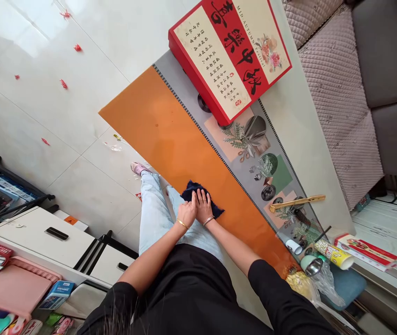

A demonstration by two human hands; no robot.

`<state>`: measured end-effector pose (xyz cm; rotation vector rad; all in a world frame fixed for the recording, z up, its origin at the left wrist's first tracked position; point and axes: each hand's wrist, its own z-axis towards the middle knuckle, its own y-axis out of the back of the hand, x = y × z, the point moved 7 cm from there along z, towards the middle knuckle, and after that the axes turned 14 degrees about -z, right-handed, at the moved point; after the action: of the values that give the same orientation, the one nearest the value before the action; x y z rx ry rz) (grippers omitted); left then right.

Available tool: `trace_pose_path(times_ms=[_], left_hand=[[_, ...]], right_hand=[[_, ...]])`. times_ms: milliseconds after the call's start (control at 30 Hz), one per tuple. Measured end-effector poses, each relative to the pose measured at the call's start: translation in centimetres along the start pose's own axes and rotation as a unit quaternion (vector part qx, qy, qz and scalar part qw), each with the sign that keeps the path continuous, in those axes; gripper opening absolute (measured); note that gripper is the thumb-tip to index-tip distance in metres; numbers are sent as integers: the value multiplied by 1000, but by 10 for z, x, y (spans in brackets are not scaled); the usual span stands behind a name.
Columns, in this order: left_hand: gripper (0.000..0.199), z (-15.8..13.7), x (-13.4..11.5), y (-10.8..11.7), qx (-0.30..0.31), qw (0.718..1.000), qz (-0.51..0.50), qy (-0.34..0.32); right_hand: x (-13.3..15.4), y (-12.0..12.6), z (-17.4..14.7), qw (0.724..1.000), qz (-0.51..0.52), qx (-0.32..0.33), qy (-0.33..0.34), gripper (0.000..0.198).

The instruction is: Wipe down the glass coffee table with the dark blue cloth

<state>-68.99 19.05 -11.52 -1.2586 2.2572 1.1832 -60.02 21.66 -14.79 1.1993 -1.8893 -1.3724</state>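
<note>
A dark navy cloth lies bunched at the near edge of the orange table cover. My right hand rests flat on the cloth, its fingers stretched out, with a ring and a silver bracelet showing. Right beside it, my left hand, with a gold bracelet at the wrist, has most of its fingers curled in at the edge of the cloth. One finger of it points forward over the fabric. The undersides of both hands are hidden.
On the table stand a red and cream gift box, a wooden back scratcher, a white cup and a yellow popcorn tub. A quilted sofa is beyond; drawers stand left. Red scraps dot the floor.
</note>
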Motion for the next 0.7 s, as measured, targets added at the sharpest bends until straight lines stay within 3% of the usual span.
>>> trace_pose_path(times_ms=[167,567,700], left_hand=[[60,18,27,48,-46,999,-12,7],[61,51,100,161,-143,979,11,143],[60,63,120,205,-156,976,22,149]], right_hand=[[18,19,61,1000,13,-12,2,65],[72,86,195,994,67,-58,63,68],[88,111,239,992,75,-77,59,66]])
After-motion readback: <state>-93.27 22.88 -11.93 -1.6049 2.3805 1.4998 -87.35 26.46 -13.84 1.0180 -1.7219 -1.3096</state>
